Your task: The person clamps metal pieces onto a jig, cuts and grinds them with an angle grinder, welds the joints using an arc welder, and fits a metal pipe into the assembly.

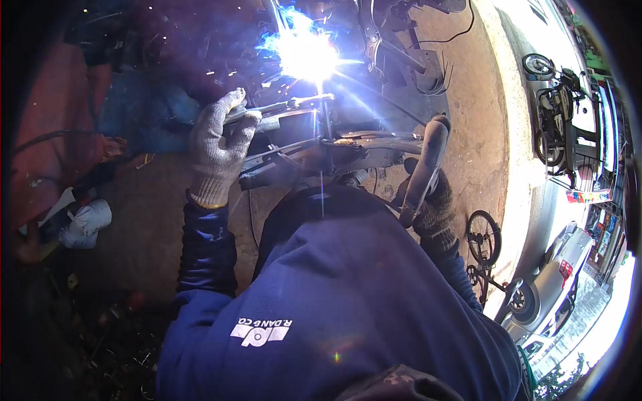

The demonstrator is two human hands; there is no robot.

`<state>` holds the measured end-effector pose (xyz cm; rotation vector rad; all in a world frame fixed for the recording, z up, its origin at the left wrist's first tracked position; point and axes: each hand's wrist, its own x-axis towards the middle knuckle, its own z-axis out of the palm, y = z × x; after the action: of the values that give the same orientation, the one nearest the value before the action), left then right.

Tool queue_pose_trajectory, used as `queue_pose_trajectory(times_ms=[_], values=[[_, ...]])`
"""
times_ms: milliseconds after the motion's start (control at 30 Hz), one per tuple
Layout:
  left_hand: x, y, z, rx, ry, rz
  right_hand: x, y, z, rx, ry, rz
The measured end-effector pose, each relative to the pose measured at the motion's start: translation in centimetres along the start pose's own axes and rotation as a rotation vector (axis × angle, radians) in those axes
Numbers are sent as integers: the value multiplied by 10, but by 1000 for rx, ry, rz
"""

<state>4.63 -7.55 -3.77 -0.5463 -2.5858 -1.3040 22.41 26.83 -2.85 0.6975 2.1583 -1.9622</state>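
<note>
My left hand, in a pale knitted glove, is closed around a slim metal tool. The tool reaches right towards the bright arc, and its exact kind is unclear. In my gloved right hand is a welding electrode holder with a thick, worn handle. A thin electrode runs from its head up and left to the arc. White-blue glare and sparks hide the point of contact. Below the arc lies a metal frame of bars and tubes, close to my body.
More metal parts and a cable are at the upper right. A bicycle, a motorcycle and a silver car stand to the right. White cloth-like material lies at left, near dark clutter.
</note>
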Motion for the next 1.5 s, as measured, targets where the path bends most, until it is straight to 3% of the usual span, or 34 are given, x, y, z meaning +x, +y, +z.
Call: queue_pose_trajectory(times_ms=[100,200,233,267,500,667,933,1033,1133,1267,1333,1433,1500], values=[[-2,-8,5,-46,47,-20,0,0,-1,-85,27,-61],[4,-1,2,114,13,-42,4,-3,0,337,-71,9],[5,7,3,-20,1,-186,5,-2,-1,272,-47,-64],[4,5,5,-20,-2,-185,4,-1,-2,206,-21,-138],[6,1,6,7,4,-125,12,-8,-16,318,72,-74],[8,8,4,60,-27,-199,13,-14,-28,123,163,-101],[6,17,2,287,-17,-199,30,-4,-82,235,303,-192],[3,23,4,379,45,-151,38,-3,-108,396,233,-441],[-4,27,3,404,141,-158,48,-21,-134,486,304,-346],[-18,39,-4,459,274,-347,70,-39,-168,409,317,-398],[-34,34,-10,482,302,-324,81,-59,-194,377,185,-381],[-60,37,-12,496,325,-369,108,-97,-197,377,362,-504],[-82,35,-12,492,330,-438,136,-114,-215,-72,432,-702]])
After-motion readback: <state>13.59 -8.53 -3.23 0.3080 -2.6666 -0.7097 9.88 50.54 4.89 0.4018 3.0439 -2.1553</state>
